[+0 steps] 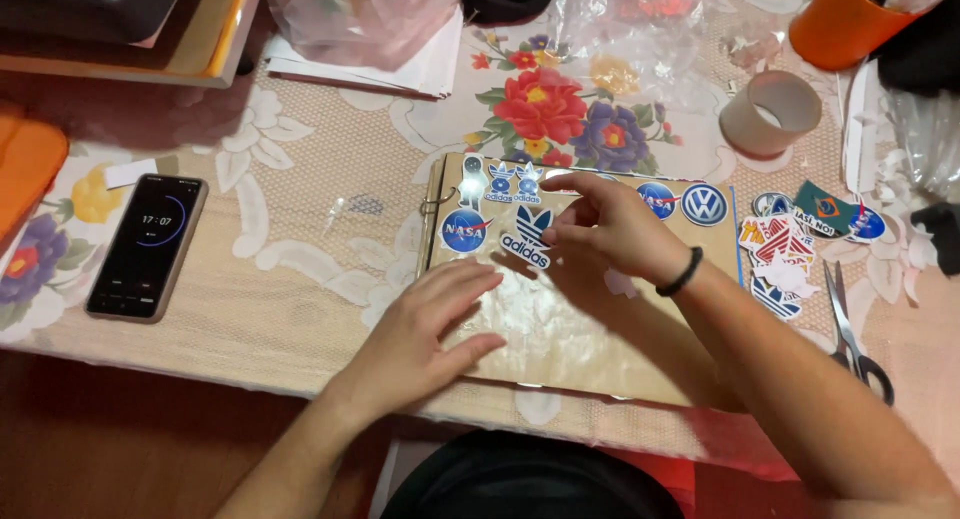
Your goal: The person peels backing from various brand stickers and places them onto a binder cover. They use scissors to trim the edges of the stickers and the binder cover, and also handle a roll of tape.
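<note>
On table, brown board [600,364] under both hands | left hand [425,339] flat, open | right hand [610,229] pinches clear film [545,314] | round blue stickers [465,231] top edge

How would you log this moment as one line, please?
left hand: flat on brown board | right hand: pressing sticker | scissors: right, untouched

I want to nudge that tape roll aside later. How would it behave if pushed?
The tape roll lies flat on its side on the tablecloth, so it would probably slide rather than roll. It looks like a hollow ring, likely light. Set on edge, it might roll away.
</note>
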